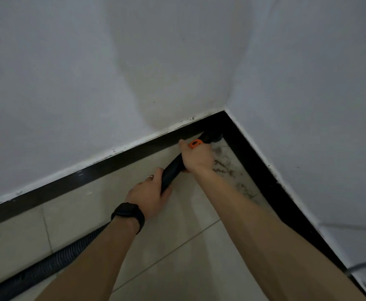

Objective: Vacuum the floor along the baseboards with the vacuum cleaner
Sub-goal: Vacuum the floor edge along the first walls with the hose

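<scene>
Down in the floor (177, 240) corner I am vacuuming; my left hand (150, 193) and right hand (197, 157) curl round the pipe (171, 170). Next, I think, follow the dust (225, 168) along the baseboard (264, 172).

The black ribbed vacuum hose (36, 272) runs out of the lower left edge, away from the glossy black baseboard (116, 158). At the baseboard corner the dark nozzle (212, 135) blends in; its mouth is unclear. The right hand (197, 157) covers part of the smooth black tube (173, 168) there.

Nozzle (213, 136) in baseboard (90, 173) corner
</scene>
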The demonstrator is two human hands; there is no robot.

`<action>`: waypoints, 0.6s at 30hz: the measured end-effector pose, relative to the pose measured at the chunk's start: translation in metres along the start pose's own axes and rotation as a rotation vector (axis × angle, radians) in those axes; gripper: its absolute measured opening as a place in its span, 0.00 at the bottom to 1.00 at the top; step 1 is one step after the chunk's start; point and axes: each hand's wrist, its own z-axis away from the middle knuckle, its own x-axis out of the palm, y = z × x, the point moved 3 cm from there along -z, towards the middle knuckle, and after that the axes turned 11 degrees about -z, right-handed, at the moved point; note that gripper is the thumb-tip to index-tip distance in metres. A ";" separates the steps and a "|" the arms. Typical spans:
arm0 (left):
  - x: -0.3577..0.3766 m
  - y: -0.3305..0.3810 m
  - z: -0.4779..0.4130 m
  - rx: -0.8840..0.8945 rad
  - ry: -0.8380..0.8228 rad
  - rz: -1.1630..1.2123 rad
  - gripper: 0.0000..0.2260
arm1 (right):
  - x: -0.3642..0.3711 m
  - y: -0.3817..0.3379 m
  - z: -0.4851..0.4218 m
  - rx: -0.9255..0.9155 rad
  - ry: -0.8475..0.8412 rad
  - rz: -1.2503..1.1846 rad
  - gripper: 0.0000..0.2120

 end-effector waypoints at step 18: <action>-0.001 -0.037 0.031 0.047 0.039 0.063 0.14 | 0.013 0.014 0.064 0.168 -0.189 -0.520 0.17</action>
